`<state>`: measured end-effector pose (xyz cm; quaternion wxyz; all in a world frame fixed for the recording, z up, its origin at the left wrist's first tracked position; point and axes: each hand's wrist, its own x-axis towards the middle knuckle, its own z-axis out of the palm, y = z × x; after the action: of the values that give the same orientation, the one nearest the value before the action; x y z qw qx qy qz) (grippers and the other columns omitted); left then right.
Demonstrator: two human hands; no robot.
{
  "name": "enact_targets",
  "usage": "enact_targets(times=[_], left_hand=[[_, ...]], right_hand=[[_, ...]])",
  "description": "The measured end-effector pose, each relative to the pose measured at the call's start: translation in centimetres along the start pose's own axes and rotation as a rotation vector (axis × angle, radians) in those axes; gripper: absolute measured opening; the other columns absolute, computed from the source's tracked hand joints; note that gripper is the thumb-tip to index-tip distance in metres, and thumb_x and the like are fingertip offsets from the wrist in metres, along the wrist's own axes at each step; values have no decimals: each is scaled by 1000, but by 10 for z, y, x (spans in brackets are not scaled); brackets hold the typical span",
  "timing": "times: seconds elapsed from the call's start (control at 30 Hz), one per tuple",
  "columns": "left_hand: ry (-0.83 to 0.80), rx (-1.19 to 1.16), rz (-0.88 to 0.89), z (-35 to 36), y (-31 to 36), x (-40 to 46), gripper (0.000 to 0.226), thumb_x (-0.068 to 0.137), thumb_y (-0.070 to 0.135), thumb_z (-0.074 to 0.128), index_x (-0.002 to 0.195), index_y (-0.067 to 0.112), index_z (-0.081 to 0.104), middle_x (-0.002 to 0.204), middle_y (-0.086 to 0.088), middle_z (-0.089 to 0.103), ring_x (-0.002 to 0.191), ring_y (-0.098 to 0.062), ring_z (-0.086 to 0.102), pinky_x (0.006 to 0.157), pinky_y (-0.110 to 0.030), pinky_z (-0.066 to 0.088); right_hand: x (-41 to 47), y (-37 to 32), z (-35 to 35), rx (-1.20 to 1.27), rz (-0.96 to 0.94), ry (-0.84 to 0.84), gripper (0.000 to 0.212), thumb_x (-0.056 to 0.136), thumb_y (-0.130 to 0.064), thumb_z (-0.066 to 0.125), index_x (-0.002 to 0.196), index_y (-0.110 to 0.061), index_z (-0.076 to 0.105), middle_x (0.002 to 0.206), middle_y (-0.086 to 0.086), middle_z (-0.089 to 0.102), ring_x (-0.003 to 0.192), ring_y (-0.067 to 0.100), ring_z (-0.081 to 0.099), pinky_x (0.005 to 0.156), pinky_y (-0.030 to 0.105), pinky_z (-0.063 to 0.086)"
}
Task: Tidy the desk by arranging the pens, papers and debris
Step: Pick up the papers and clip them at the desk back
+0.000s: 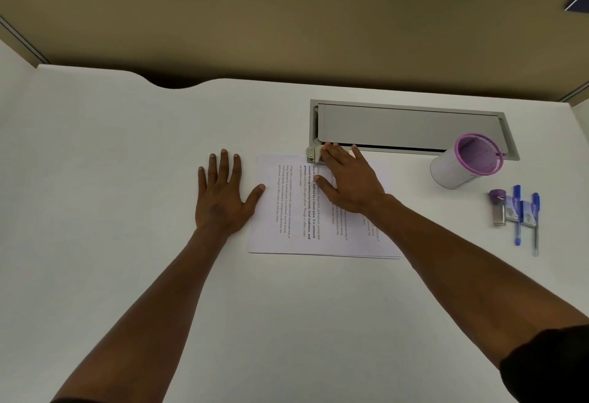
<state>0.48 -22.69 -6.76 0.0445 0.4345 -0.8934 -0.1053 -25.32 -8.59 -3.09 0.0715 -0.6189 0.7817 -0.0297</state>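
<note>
The left hand [223, 192] lay spread on the desk [127, 154]; the right hand [347, 179] pressed, perhaps gripped, a stapler [314, 155] on the papers [287, 211].

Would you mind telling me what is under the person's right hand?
The right hand rests on the stack of printed papers, its fingers over a small stapler at the stack's far edge. The text beneath the palm is covered.

Two pens [526, 217], one cup [467, 162], one stapler [314, 154]
</note>
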Motion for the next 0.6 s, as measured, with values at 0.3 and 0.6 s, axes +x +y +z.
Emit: enact_targets(times=[0.3, 0.6], left_hand=[[4, -9, -5, -2, 1, -2, 86, 92, 74, 23, 158, 20, 8, 167, -6, 2, 154, -25, -5, 125, -49, 2], [14, -33, -3, -4, 1, -3, 86, 92, 75, 20, 158, 20, 10, 167, -6, 3, 154, -24, -4, 124, -49, 1]], right_hand=[[2, 2, -12, -25, -11, -23, 74, 93, -59, 34, 150, -12, 29, 159, 5, 25, 147, 18, 22, 119, 42, 8], [-8, -11, -34, 250, 55, 150, 54, 99, -38, 44, 148, -17, 36, 155, 3, 34, 146, 20, 25, 119, 40, 13]])
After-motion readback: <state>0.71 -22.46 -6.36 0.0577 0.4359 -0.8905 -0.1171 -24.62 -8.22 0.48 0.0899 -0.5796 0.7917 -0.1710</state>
